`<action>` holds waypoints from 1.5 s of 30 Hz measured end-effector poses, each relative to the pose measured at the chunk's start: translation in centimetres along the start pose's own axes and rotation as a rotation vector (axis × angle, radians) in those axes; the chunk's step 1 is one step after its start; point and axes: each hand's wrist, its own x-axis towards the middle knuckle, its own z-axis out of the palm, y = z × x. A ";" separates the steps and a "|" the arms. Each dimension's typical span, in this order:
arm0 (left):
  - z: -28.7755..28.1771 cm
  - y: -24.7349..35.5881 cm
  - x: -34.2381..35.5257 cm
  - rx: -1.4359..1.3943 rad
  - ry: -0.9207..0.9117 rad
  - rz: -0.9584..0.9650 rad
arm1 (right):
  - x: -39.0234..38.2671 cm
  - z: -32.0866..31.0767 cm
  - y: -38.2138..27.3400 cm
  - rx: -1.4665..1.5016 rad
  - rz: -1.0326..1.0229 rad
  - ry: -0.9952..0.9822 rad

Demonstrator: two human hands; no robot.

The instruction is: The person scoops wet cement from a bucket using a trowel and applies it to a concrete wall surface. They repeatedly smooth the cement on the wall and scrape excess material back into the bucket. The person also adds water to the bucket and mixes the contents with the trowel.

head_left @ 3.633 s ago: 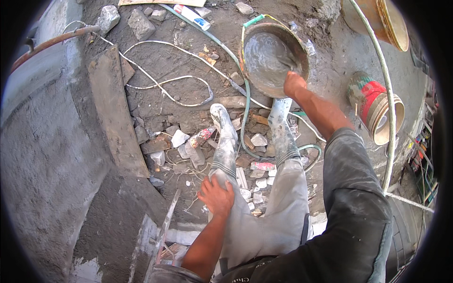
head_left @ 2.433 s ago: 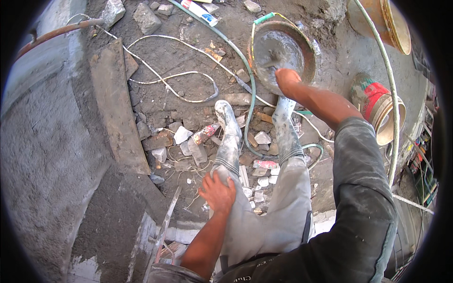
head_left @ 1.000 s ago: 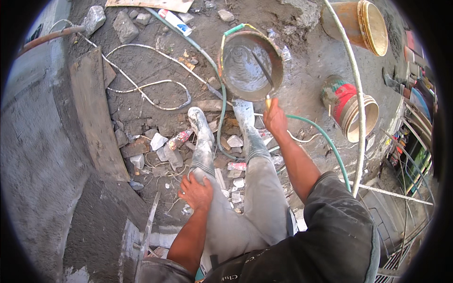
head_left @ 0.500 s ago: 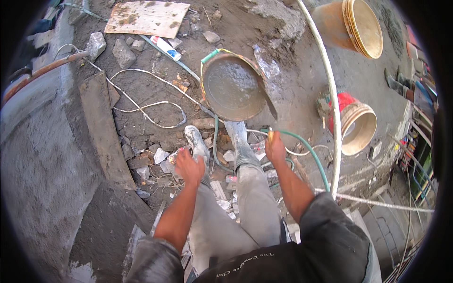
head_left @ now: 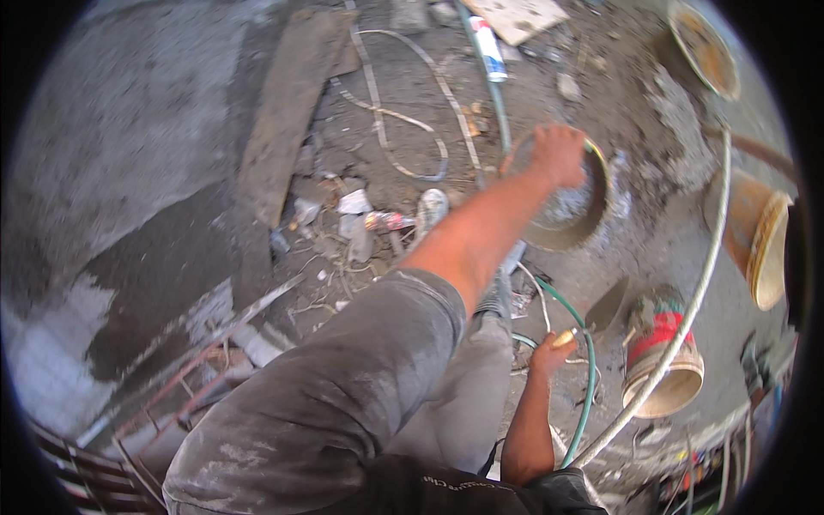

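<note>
My left arm stretches across my body to the mortar bucket (head_left: 601,202), which holds wet grey mix. My left hand (head_left: 558,156) is closed at the bucket's far rim, where its handle lies; the fingers hide the grip itself. Lower down, my right hand (head_left: 549,350) is wrapped around the yellowish handle of a trowel (head_left: 608,305). The trowel's grey blade points away to the right, apart from the bucket and just short of a red-banded bucket (head_left: 661,343).
A pale hose (head_left: 705,292) arcs past the right side, and a green hose (head_left: 590,360) curves by my right hand. A larger bucket (head_left: 768,249) lies tipped at right. Rubble, a bottle (head_left: 388,221), a loose cable (head_left: 378,112) and a long plank (head_left: 287,120) cover the ground.
My left hand has moved from above my boots to the bucket's handle. The trowel blade has swung away from the bucket, to the right. My view has turned and shifted left.
</note>
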 end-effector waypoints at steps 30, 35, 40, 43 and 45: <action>1.7 -16.4 -49.0 -1.865 0.845 -1.171 | 1.9 -9.4 -3.3 -0.361 -0.394 -0.175; 5.1 -24.5 -57.0 -2.115 1.149 -1.521 | 1.7 -8.8 -11.6 -0.951 -0.454 -0.230; 8.6 -33.4 -65.4 -2.303 1.533 -1.683 | -4.4 -4.5 -22.1 -0.805 -0.382 -0.369; 9.7 -37.8 -71.4 -2.498 1.677 -1.665 | -8.0 -1.8 -27.3 -0.912 -0.582 -0.564; 10.1 -39.9 -75.1 -2.563 1.811 -1.651 | -9.3 0.8 -30.5 -1.091 -0.773 -0.548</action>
